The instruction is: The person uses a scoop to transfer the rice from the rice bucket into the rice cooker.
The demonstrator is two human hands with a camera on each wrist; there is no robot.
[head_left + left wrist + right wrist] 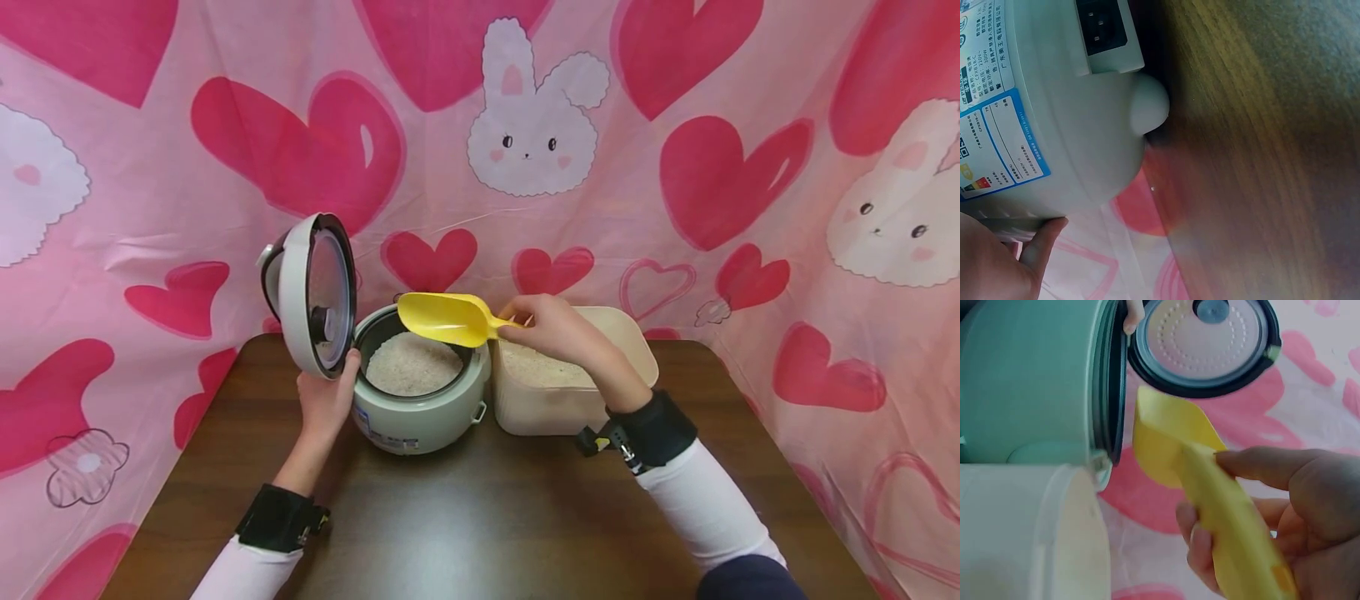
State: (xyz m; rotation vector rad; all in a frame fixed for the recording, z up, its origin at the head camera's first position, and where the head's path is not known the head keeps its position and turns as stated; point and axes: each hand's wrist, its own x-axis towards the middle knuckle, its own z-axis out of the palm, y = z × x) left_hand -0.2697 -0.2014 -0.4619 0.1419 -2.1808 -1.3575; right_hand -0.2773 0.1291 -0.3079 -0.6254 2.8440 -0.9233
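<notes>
My right hand (553, 329) holds a yellow scoop (444, 319) by its handle, its bowl over the rice cooker (420, 425). In the right wrist view the fingers of my right hand (1310, 506) wrap round the handle; no rice shows in the scoop (1166, 434). White rice (415, 364) lies in the cooker's pot. At the cooker's left, my left hand (327, 400) grips by the hinge, thumb at the rim beside the raised lid (296, 296). The left wrist view shows part of my left hand (997, 262) against the cooker (1085, 150).
Right of the cooker, close against it, stands a cream-coloured bin (547, 412) with rice (536, 367) in it. Both are on a dark wooden table (480, 517). A pink cloth (435, 192) with hearts and rabbits hangs behind. The cooker's power socket (1102, 25) faces left.
</notes>
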